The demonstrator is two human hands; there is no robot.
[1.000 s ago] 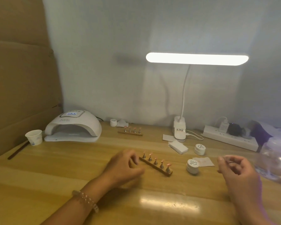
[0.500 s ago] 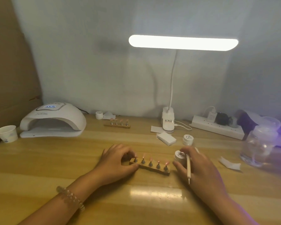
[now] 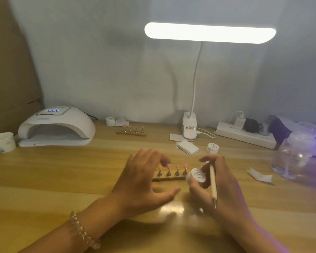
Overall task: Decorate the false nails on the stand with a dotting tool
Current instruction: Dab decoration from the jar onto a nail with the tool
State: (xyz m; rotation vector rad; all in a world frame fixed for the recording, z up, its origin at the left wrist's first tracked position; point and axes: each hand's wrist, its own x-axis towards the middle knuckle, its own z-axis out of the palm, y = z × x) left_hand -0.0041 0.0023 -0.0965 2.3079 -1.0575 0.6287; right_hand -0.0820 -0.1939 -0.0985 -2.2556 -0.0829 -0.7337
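Gripping the small white round jar (image 3: pixel 198 177) and, seemingly, the thin pale dotting tool (image 3: pixel 212 181) in the fingers of the right hand (image 3: pixel 224 189), just right of the brown wooden stand (image 3: pixel 169 179) lying crosswise on the table (image 3: pixel 62 179); hovering the left hand (image 3: pixel 144 179) above it, nearer, fingers loosely spread.

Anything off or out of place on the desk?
Nothing spilled or broken. The right hand grips a pot with the dotting tool tucked alongside, tip pointing back toward the person. A crumpled wipe lies loose beside the glass jar.
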